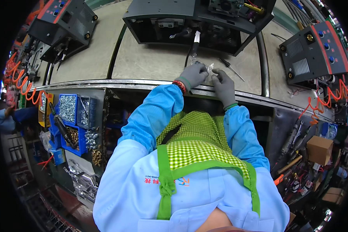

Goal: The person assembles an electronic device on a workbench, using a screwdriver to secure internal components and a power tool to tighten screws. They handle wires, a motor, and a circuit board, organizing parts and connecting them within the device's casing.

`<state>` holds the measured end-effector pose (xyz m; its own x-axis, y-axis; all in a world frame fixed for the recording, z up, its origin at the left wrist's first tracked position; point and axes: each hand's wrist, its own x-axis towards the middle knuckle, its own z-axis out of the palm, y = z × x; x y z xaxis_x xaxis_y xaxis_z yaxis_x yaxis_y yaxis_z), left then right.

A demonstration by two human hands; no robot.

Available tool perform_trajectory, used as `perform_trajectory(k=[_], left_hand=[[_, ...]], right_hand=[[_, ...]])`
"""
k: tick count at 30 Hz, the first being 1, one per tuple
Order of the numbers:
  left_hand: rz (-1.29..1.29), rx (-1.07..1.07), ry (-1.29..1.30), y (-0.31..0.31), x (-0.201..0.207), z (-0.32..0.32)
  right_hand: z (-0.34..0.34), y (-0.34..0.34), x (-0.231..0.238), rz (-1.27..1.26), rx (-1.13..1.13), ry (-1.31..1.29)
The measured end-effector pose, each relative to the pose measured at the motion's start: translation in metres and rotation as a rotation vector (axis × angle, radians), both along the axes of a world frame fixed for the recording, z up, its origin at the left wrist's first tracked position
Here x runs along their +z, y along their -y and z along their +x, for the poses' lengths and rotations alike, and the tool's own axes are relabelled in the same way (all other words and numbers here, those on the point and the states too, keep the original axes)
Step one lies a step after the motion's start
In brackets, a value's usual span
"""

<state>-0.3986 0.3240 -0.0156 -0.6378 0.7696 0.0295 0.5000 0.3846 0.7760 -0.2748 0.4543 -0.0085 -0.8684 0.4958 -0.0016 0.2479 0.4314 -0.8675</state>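
An open dark grey machine cabinet [158,12] stands on the bench in front of me, wiring and parts showing inside. From it a black cable [194,50] with a white sleeved section runs down toward me. My left hand [194,75], in a grey glove, is closed around the cable's near end, which its fingers partly hide. A crumpled piece of clear plastic [210,68] shows between my two hands. Close by on the right, my right hand [223,87], also gloved, has thumb and fingers drawn together at the plastic's edge.
A thin-shafted tool [232,69] lies right of my hands. Similar machines stand at left [67,29] and right [315,52], near coiled orange hoses [21,77]. Blue bins [68,108] of fasteners sit below the bench at left; hand tools and a cardboard box [319,150] are at right.
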Motion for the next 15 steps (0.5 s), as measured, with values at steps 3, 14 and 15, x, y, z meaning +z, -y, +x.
perform_trajectory(k=[3, 14, 15], left_hand=[[0.134, -0.053, 0.107, 0.002, -0.008, -0.008], [0.237, -0.060, 0.335, 0.013, 0.006, -0.009], [0.257, -0.050, 0.320, 0.012, -0.002, -0.010]], right_hand=[[-0.003, -0.001, -0.008, 0.302, 0.155, -0.090], [-0.017, -0.019, -0.005, -0.191, 0.234, 0.054], [-0.019, -0.016, -0.007, -0.230, 0.269, 0.099]])
